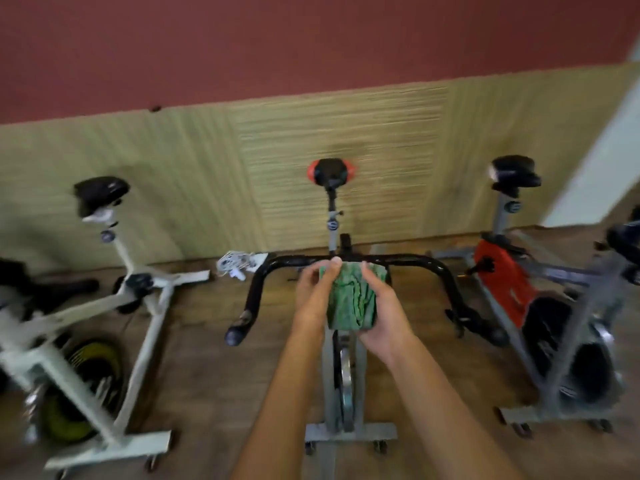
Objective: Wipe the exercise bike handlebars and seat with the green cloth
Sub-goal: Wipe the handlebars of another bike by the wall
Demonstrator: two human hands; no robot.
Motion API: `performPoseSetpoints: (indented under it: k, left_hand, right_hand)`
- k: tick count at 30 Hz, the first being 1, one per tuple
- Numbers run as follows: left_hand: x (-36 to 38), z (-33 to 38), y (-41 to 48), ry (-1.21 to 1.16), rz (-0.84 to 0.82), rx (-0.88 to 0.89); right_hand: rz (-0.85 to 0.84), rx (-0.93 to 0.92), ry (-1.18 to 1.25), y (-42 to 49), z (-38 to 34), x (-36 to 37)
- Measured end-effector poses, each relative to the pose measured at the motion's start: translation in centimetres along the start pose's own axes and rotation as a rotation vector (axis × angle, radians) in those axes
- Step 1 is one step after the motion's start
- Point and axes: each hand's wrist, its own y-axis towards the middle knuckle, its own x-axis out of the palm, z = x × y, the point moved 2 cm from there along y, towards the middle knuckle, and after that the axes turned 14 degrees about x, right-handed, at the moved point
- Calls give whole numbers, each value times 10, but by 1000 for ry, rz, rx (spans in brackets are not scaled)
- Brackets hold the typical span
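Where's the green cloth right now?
In the head view's centre, the green cloth is bunched between the left hand and right hand, just before the black handlebars.

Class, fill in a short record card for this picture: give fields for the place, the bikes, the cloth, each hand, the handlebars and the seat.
place: room with wooden floor and tan wall panel
bikes: three in a row, the middle bike nearest
cloth: green cloth, bunched, held over the middle of the handlebars
left hand: left hand grips the cloth's left side
right hand: right hand cups the cloth from the right
handlebars: black handlebars, ends curving toward the camera
seat: black and red seat, untouched
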Motion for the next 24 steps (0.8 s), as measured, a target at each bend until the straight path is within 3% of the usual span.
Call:
performPoseSetpoints:
  k: [2,4,6,7,9,10,12,15,18,24]
  left_hand:
    - [-21,0,-15,206,247,199]
    - [-37,1,-34,368,388,257]
    - [-48,2,-42,470,385,202]
    - [-52,6,-43,528,363,160]
    - [-62,14,-41,617,355,79]
    - [-67,18,-40,633,371,50]
    - [-76,24,-39,624,408,15]
    - [-91,28,-41,621,438,-6]
    - [-106,30,-43,556,468,-9]
    - [-110,39,-43,477,480,46]
  right_hand:
    - [-86,64,-126,9,23,23]
    - [-85,53,-175,0,3,-2]
    - [-39,-34,-135,9,-26,-46]
    - [-101,-94,-171,44,-51,-100]
    - [-208,-24,-129,96,-68,-143]
    - [-135,-11,-169,103,-55,-129]
    - [-77,42,-316,49,11,-22]
    - [-287,228,-356,10,91,64]
    - [-94,201,-391,23,96,70]
    - [-157,210,-316,31,94,59]
